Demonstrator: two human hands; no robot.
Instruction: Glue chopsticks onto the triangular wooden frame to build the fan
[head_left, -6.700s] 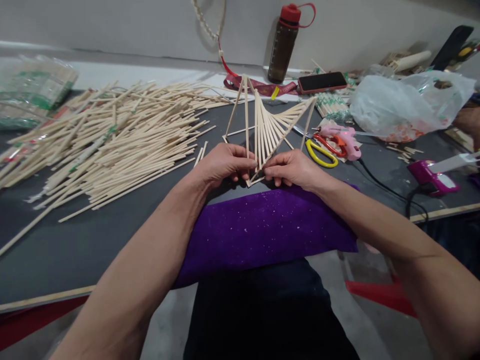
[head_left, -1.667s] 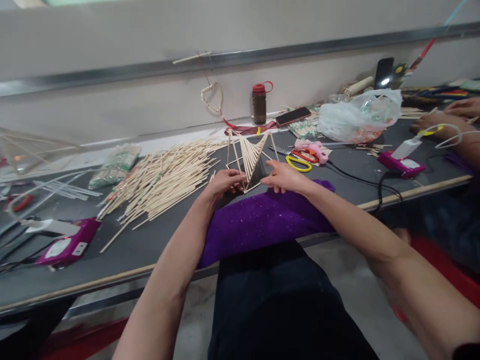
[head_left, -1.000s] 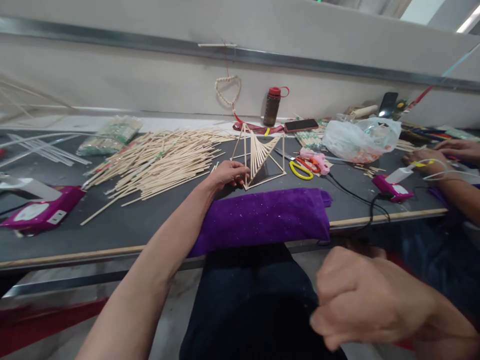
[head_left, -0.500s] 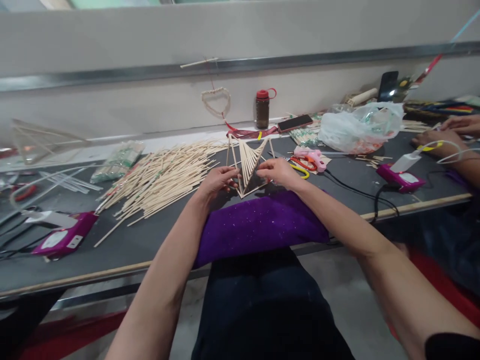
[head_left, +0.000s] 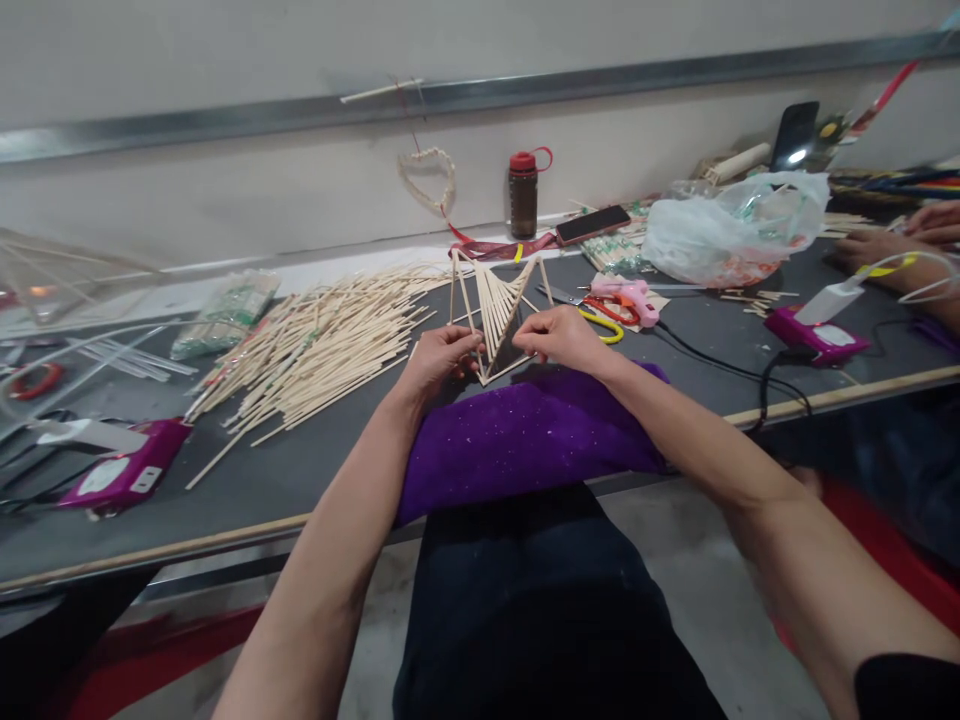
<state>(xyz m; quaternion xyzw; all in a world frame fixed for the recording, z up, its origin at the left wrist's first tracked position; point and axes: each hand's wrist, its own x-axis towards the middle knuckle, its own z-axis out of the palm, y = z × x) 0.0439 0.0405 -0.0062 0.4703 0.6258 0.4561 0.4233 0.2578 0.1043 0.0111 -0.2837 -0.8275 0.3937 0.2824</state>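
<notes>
A small angular frame of pale wooden sticks (head_left: 495, 305), with a fan of sticks running down to its near corner, stands on the dark table between my hands. My left hand (head_left: 442, 362) is closed at its left side, thumb and fingertips against a slanting stick. At the right side, my right hand (head_left: 559, 337) has its fingers pinched together close to the frame; whatever they hold is too small to make out. My forearms rest by a purple cushion (head_left: 525, 440) on the table's front edge.
Loose sticks (head_left: 330, 350) lie in a large heap to the left. Right of the frame are yellow-handled scissors (head_left: 606, 328) and a pink glue gun (head_left: 628, 298) with a black cord. A bottle (head_left: 523, 195) stands behind. Another person's hands (head_left: 877, 250) work at far right.
The camera view has tilted and shifted slightly. Both hands stay at the sides of the stick frame in nearly the same pose.
</notes>
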